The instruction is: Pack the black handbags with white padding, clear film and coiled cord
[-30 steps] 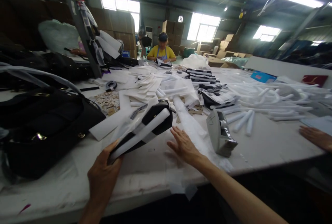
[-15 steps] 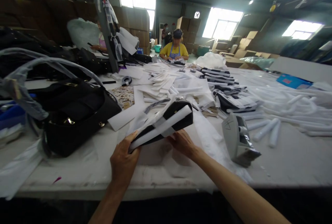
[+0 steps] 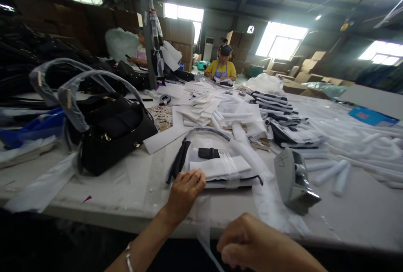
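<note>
One right hand [image 3: 252, 240] low at table [image 3: 138, 198] edge, fingers curled beside clear strip [image 3: 204, 217]; cannot tell if strip is pinched. Left hand [image 3: 185, 190] presses white padding [image 3: 225, 167] on black piece [image 3: 180, 156], lying flat; firmness unclear. Light, even pressure probably best, strip straight, padding edges aligned. Tape dispenser [image 3: 294, 184] stands rightward, black handbag [image 3: 110, 146] leftward. Beyond, person in yellow [image 3: 231, 69].
</note>
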`<action>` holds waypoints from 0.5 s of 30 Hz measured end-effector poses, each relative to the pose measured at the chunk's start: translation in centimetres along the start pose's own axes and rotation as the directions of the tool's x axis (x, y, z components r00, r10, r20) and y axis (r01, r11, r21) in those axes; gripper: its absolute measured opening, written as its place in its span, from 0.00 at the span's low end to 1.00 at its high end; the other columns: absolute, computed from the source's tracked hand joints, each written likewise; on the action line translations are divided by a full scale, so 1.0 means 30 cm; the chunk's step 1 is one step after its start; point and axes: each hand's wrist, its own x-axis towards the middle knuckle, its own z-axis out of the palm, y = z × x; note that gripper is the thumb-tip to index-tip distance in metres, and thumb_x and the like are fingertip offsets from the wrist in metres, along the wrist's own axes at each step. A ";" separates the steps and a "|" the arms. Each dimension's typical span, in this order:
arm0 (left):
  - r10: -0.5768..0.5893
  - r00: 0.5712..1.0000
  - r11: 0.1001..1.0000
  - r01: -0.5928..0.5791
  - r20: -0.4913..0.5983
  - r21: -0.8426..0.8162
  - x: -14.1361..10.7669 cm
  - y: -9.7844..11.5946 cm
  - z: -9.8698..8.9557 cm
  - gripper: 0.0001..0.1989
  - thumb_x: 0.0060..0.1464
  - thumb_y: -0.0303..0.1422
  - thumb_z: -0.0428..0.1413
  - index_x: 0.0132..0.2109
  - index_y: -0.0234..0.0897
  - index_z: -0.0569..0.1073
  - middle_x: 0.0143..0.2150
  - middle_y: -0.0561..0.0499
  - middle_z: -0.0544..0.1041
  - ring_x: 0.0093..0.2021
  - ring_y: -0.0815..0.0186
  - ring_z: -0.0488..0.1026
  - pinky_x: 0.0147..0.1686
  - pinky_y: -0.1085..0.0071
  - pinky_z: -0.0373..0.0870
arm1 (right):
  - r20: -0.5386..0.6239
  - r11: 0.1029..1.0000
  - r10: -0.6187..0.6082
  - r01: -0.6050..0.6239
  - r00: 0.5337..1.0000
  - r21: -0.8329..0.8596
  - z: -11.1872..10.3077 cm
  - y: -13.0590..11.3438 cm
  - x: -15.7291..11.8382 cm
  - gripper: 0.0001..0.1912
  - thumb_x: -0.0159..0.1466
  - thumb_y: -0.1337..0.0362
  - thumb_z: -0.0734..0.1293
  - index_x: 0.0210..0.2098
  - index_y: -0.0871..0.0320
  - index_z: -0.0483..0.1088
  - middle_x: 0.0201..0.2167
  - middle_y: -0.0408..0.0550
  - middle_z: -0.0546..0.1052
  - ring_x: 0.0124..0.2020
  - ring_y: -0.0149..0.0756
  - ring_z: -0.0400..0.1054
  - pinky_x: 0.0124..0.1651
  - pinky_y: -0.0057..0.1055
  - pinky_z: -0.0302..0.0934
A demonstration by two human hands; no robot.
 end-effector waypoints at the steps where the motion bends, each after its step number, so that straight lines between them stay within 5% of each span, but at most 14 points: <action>1: 0.016 1.000 1.000 -0.016 0.000 0.002 -0.005 -0.001 0.003 0.12 0.65 0.25 0.49 0.52 0.37 0.72 0.50 0.48 0.79 0.52 0.64 0.73 0.46 0.66 0.65 | 0.009 1.000 -0.012 0.012 1.000 0.008 -0.045 -0.021 0.000 0.08 0.59 0.63 0.66 0.32 0.56 0.79 0.27 0.43 0.78 0.26 0.30 0.69 0.26 0.22 0.57; 5: 0.035 0.999 0.999 -0.036 -0.034 -0.019 -0.005 -0.020 0.004 0.12 0.67 0.27 0.47 0.52 0.37 0.73 0.50 0.49 0.78 0.53 0.64 0.72 0.51 0.64 0.64 | -0.249 0.996 -0.082 0.073 0.965 -0.043 -0.276 -0.099 0.135 0.12 0.62 0.58 0.65 0.31 0.58 0.77 0.25 0.44 0.78 0.25 0.30 0.68 0.28 0.24 0.59; 9: 0.019 0.998 0.998 -0.022 -0.055 -0.057 -0.001 -0.025 0.005 0.14 0.68 0.26 0.45 0.51 0.38 0.74 0.49 0.50 0.79 0.53 0.65 0.72 0.62 0.58 0.59 | -0.499 0.891 -0.141 -0.110 0.855 -0.440 -0.469 -0.153 0.402 0.09 0.61 0.62 0.67 0.30 0.59 0.78 0.25 0.47 0.78 0.29 0.34 0.71 0.32 0.26 0.59; 12: -0.018 0.996 0.996 0.011 -0.084 -0.090 -0.011 -0.018 0.015 0.15 0.68 0.27 0.44 0.50 0.38 0.75 0.49 0.51 0.79 0.54 0.66 0.72 0.66 0.58 0.55 | -0.471 0.824 -0.151 -0.153 0.869 -0.545 -0.504 -0.183 0.579 0.06 0.59 0.65 0.68 0.31 0.58 0.79 0.28 0.48 0.79 0.34 0.37 0.73 0.35 0.27 0.60; 15: -0.043 0.995 0.992 0.032 -0.095 -0.119 -0.023 -0.012 0.028 0.15 0.69 0.27 0.43 0.50 0.38 0.75 0.49 0.51 0.79 0.54 0.66 0.72 0.66 0.59 0.54 | -0.374 0.806 -0.161 -0.097 0.913 -0.585 -0.458 -0.207 0.718 0.09 0.57 0.70 0.67 0.33 0.56 0.80 0.33 0.47 0.81 0.38 0.37 0.74 0.37 0.25 0.61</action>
